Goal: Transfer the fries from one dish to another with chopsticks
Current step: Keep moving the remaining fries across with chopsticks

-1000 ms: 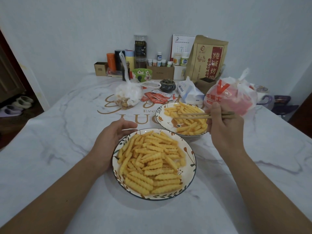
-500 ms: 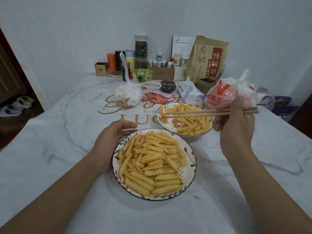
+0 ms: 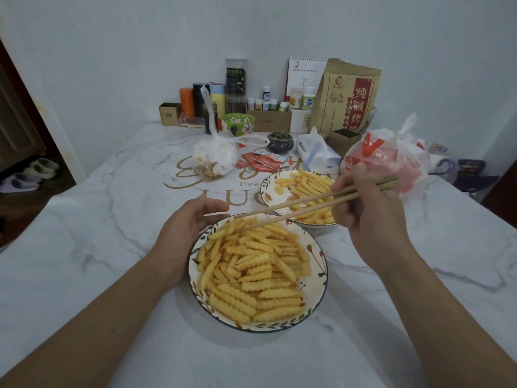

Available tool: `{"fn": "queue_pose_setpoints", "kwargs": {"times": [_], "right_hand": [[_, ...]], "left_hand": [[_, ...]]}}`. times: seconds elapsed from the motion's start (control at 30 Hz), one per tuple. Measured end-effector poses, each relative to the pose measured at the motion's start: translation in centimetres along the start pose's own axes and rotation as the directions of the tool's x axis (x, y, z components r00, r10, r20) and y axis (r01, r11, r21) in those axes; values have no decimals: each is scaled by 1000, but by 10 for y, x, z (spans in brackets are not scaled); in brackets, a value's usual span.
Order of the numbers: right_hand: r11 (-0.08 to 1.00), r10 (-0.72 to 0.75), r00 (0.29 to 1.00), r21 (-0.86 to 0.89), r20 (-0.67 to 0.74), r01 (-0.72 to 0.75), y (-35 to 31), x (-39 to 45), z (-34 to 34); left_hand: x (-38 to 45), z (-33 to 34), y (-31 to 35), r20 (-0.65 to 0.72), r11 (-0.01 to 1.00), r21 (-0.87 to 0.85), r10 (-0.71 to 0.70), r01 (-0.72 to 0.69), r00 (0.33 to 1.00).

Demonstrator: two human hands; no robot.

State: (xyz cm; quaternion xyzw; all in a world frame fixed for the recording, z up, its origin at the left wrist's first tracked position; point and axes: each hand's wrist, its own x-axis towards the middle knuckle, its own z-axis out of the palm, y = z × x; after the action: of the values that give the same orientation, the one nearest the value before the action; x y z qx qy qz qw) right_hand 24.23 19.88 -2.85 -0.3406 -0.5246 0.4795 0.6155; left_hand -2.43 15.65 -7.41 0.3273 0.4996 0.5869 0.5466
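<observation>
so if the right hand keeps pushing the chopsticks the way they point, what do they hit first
Probably the fries at the far edge of the near dish. The chopsticks in the right hand angle down-left, and their tips look just above that pile, though depth is unclear.

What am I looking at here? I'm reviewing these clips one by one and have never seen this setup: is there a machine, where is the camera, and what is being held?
There is no machine. A person wears one wide-angle camera on the head, looking forward and down, so both forearms reach in from the bottom of the picture. The right hand holds a pair of wooden chopsticks, whose tips are at the far edge of the fries piled in the near plate. The left hand rests against that plate's left rim. Behind it stands a far plate with fewer fries. Everything sits on a white marble-patterned table; at the back are plastic bags, sauce packets, jars and a brown paper bag.
</observation>
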Motion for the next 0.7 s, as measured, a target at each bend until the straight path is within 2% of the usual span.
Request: {"fn": "queue_pose_setpoints", "kwargs": {"times": [0.13, 0.2, 0.37, 0.5, 0.57, 0.7], "right_hand": [[991, 56, 995, 124, -80, -45, -5, 6, -8], [992, 51, 992, 124, -111, -37, -6, 7, -10], [1000, 18, 988, -16, -153, -21, 2, 8, -7], [977, -113, 955, -208, -274, 56, 4, 7, -10], [943, -172, 945, -324, -277, 77, 7, 7, -15], [915, -196, 948, -394, -251, 85, 11, 8, -18]], "left_hand": [[-1, 1, 1, 3, 1000, 1, -9, 9, 1000], [-1, 0, 1, -1, 1000, 5, -5, 5, 1000], [-1, 1, 1, -3, 1000, 5, -10, 10, 1000], [-2, 1, 2, -3, 1000, 17, -1, 1, 1000], [-2, 1, 2, -9, 1000, 26, 5, -5, 1000], [-2, 1, 1, -1, 999, 35, -22, 22, 1000]]}}
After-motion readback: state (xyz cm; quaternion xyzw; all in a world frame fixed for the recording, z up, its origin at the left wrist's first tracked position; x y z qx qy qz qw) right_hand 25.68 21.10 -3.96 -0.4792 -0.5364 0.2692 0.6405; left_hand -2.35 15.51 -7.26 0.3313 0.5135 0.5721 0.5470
